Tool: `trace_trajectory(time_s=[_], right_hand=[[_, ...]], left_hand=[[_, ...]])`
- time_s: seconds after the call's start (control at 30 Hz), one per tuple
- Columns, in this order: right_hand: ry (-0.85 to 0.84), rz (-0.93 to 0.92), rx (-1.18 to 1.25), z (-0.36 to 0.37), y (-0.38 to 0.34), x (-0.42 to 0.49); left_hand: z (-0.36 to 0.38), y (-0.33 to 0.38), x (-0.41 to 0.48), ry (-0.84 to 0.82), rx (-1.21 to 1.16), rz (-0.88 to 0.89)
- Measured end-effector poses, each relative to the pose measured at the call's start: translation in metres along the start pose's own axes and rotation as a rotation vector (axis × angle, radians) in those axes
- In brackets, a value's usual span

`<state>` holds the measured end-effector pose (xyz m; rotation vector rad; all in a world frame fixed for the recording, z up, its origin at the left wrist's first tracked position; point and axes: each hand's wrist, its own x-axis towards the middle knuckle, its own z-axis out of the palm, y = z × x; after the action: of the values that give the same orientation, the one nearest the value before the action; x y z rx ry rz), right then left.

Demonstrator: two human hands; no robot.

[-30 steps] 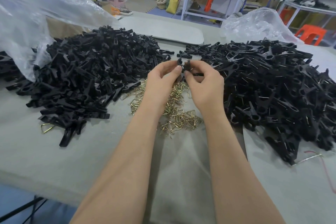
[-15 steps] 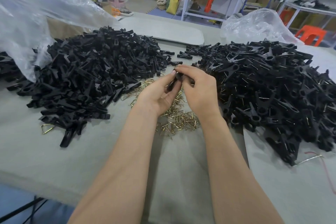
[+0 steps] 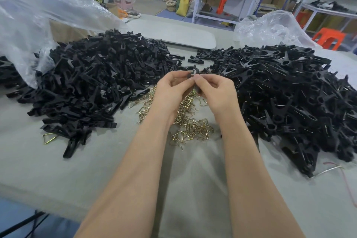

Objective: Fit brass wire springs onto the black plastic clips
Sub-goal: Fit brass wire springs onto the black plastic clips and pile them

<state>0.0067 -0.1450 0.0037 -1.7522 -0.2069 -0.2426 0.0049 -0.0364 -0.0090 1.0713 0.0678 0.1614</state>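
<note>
Both hands meet over the middle of the table and hold one black plastic clip (image 3: 193, 72) between them. My left hand (image 3: 172, 92) pinches its left side with curled fingers. My right hand (image 3: 216, 92) pinches its right side, thumb on top. Whether a spring sits on this clip is hidden by the fingers. Under the hands lies a heap of brass wire springs (image 3: 185, 121). A big pile of bare black clips (image 3: 96, 83) is on the left. A pile of clips with wire showing (image 3: 289, 92) is on the right.
The grey table (image 3: 96, 170) has its front edge near me. A clear plastic bag (image 3: 29, 25) hangs over the left pile, another bag (image 3: 270, 27) sits behind the right pile. One stray spring (image 3: 49, 137) lies at the left pile's front. Shelves and boxes stand behind.
My left hand has turned from palm up to fingers curled over the clip. Both hands have risen slightly toward the far side, still holding the clip between them.
</note>
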Motion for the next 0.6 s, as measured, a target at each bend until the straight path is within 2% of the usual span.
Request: trace_trajectory(time_s=[0.13, 0.27, 0.4, 0.6], right_hand=[[0.076, 0.045, 0.019, -0.0016, 0.0022, 0.0021], [0.066, 0.058, 0.06, -0.0003, 0.0009, 0.0011], [0.0, 0.026, 0.05, 0.0046, 0.0008, -0.0005], [0.113, 0.072, 0.08, 0.0049, 0.0022, 0.0012]], left_hand=[[-0.0009, 0.0002, -0.0002, 0.013, 0.007, -0.006], [-0.0019, 0.0003, -0.0003, 0.072, 0.108, 0.013], [-0.0001, -0.0016, -0.0017, 0.052, 0.068, 0.043], [0.0005, -0.0035, 0.0012, -0.011, 0.142, 0.092]])
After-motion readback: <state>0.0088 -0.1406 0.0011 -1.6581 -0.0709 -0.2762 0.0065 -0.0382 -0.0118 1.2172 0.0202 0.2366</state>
